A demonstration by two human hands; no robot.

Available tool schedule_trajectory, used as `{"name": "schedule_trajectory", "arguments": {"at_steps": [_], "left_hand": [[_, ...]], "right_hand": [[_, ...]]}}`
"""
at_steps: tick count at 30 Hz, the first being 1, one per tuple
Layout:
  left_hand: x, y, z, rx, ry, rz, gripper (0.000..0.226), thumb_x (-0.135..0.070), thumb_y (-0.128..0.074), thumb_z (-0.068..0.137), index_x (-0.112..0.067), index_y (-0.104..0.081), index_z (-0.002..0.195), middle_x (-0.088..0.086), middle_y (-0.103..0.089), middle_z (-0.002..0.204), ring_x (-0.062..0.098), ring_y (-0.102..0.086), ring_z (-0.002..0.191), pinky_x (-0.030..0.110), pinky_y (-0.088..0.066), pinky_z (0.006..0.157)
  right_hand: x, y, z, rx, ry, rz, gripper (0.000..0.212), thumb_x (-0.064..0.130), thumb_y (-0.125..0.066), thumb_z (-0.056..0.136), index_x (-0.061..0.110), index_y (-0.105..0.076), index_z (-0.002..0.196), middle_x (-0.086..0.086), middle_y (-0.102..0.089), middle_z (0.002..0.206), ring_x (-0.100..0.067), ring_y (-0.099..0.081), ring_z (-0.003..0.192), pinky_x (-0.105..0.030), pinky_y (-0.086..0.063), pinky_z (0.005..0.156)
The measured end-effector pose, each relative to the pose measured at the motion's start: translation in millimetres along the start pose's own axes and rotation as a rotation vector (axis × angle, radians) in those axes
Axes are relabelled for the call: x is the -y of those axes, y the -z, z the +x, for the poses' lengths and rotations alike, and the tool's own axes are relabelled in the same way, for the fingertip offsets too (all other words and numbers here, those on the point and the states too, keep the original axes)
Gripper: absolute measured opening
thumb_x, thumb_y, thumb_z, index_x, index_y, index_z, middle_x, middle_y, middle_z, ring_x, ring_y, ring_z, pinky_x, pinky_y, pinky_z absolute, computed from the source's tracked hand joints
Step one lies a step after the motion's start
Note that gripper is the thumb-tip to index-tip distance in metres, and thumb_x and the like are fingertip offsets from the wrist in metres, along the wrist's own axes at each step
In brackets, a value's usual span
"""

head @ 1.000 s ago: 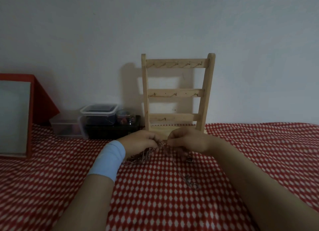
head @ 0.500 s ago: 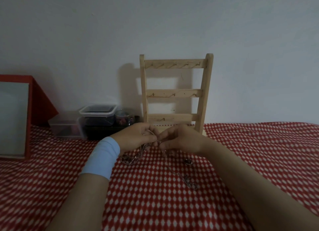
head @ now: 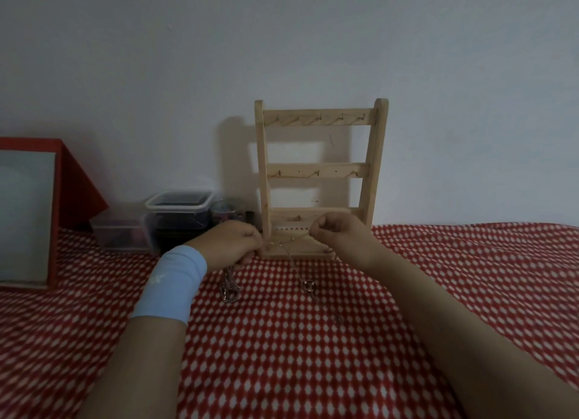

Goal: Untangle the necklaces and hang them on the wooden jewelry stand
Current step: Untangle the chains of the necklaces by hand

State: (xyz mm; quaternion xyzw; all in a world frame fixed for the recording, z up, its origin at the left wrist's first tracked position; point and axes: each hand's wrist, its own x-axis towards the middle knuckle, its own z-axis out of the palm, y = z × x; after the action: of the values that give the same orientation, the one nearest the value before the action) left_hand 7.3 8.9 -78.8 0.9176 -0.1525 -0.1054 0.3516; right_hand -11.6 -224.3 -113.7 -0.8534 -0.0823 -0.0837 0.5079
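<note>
The wooden jewelry stand (head: pixel 319 171) leans against the wall, its three hook rails bare. In front of its base my left hand (head: pixel 233 241) and my right hand (head: pixel 336 230) each pinch a thin chain (head: pixel 289 241) stretched between them. A ring pendant (head: pixel 308 284) hangs from that chain down near the cloth. A bunch of tangled necklaces (head: pixel 229 288) dangles from my left hand onto the red and white cloth (head: pixel 282 356). My left wrist wears a light blue band.
Clear plastic boxes (head: pixel 178 215) and a small jar (head: pixel 227 213) stand left of the stand by the wall. A red-framed mirror (head: pixel 28 211) leans at the far left. A small piece (head: pixel 337 319) lies on the cloth near my right forearm.
My hands have risen and moved apart, pulling one chain taut between them. The pendant lifted off the cloth, and the tangled bunch stays with my left hand.
</note>
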Motion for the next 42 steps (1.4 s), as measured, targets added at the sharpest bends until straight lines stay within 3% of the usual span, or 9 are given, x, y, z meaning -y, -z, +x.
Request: {"name": "schedule_trajectory", "arguments": {"at_steps": [5,8,11,16,20,24,30,35,42], "left_hand": [[5,2,2,-0.114,0.047,-0.346,0.025,-0.009,-0.052,0.093,-0.007,-0.059,0.069,0.001,-0.042,0.044,0.019,-0.044,0.046,0.028,-0.038,0.052],[11,4,1,-0.149,-0.037,-0.073,0.016,-0.029,-0.065,0.089,-0.022,-0.073,0.077,-0.012,-0.066,0.071,0.005,-0.059,0.069,0.025,-0.046,0.069],[22,12,1,-0.171,-0.036,0.089,0.008,-0.034,-0.068,0.087,-0.031,-0.076,0.085,-0.017,-0.068,0.092,-0.002,-0.059,0.089,0.024,-0.044,0.091],[34,25,-4,-0.15,0.072,0.159,0.016,-0.043,-0.069,0.085,-0.031,-0.077,0.078,-0.015,-0.069,0.085,0.003,-0.061,0.084,0.025,-0.045,0.083],[33,26,-3,-0.027,0.21,0.33,0.028,-0.04,-0.06,0.092,-0.017,-0.075,0.092,-0.008,-0.062,0.08,0.009,-0.059,0.081,0.025,-0.046,0.08],[24,19,1,0.084,0.335,0.505,0.033,-0.035,-0.068,0.085,-0.013,-0.072,0.109,0.003,-0.068,0.112,0.018,-0.063,0.103,0.031,-0.052,0.094],[-2,-10,9,0.091,0.047,0.453,0.036,-0.026,-0.068,0.087,-0.022,-0.068,0.123,-0.005,-0.062,0.13,0.013,-0.057,0.115,0.022,-0.041,0.101],[3,-38,14,0.087,-0.059,0.431,0.019,-0.023,-0.075,0.082,-0.017,-0.078,0.1,-0.006,-0.072,0.106,0.008,-0.063,0.095,0.022,-0.049,0.093],[2,-29,11,0.036,-0.09,-0.002,0.01,-0.018,-0.054,0.097,-0.014,-0.062,0.091,0.004,-0.071,0.083,0.018,-0.069,0.076,0.026,-0.055,0.074]], "right_hand": [[1,4,-1,0.001,0.01,-0.047,0.015,0.018,-0.072,0.094,0.019,-0.074,0.079,0.014,-0.071,0.07,0.007,-0.06,0.061,-0.016,-0.051,0.065],[-2,5,2,-0.047,0.002,-0.112,0.015,0.023,-0.071,0.094,0.024,-0.073,0.08,0.008,-0.072,0.079,-0.004,-0.065,0.071,-0.027,-0.056,0.072],[-3,11,2,-0.073,-0.022,-0.29,0.014,0.026,-0.07,0.095,0.027,-0.069,0.081,0.012,-0.065,0.081,-0.004,-0.059,0.073,-0.02,-0.046,0.065],[-10,20,5,-0.139,-0.101,-0.632,0.01,0.032,-0.068,0.094,0.025,-0.071,0.087,0.01,-0.063,0.093,-0.009,-0.058,0.084,-0.028,-0.049,0.076],[-5,18,2,0.001,-0.131,-0.894,0.014,0.037,-0.068,0.089,0.025,-0.075,0.092,0.007,-0.07,0.092,-0.014,-0.066,0.088,-0.03,-0.056,0.077],[3,15,0,0.211,-0.201,-1.039,0.023,0.037,-0.07,0.086,0.025,-0.076,0.104,0.002,-0.071,0.107,-0.018,-0.066,0.099,-0.036,-0.058,0.09],[16,2,-5,0.223,-0.004,-0.709,0.027,0.018,-0.06,0.096,0.028,-0.075,0.115,0.011,-0.068,0.121,-0.005,-0.057,0.101,-0.024,-0.049,0.094],[5,-28,-7,0.334,0.113,-0.731,0.025,0.042,-0.064,0.096,0.027,-0.078,0.111,0.01,-0.071,0.105,-0.005,-0.062,0.09,-0.022,-0.048,0.079],[1,-25,-4,0.214,0.036,-0.388,0.011,0.034,-0.068,0.096,0.024,-0.072,0.093,0.01,-0.07,0.091,-0.002,-0.064,0.082,-0.016,-0.048,0.069]]}}
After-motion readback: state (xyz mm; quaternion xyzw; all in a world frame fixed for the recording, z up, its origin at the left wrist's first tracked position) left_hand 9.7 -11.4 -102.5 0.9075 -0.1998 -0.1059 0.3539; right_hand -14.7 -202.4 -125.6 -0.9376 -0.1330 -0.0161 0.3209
